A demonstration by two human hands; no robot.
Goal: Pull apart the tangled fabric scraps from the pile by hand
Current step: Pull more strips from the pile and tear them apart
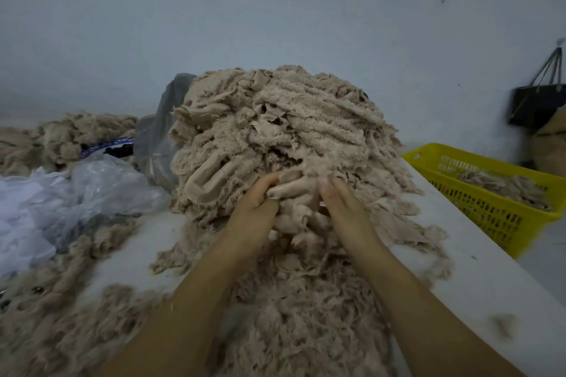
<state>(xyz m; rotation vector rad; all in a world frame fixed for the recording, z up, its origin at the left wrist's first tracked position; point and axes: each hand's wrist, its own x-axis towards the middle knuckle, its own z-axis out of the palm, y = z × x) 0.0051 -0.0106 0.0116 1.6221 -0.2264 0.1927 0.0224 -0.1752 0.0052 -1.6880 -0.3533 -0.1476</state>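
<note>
White table [477,266] | left hand [255,211] fingers clamp pile [275,119] front | right hand [344,208] fingers buried, unclear

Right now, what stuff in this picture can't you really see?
Head view only:
- Fingers of the right hand: sunk in the tall pile of beige fabric scraps, so its grip is unclear.
- Fingertips of the left hand: tucked under the beige scrap it grips.
- Black hanging bag: blurred, cut by the right edge.
- Blue-and-white thing: mostly under clear plastic bags; cannot tell what it is.
</note>
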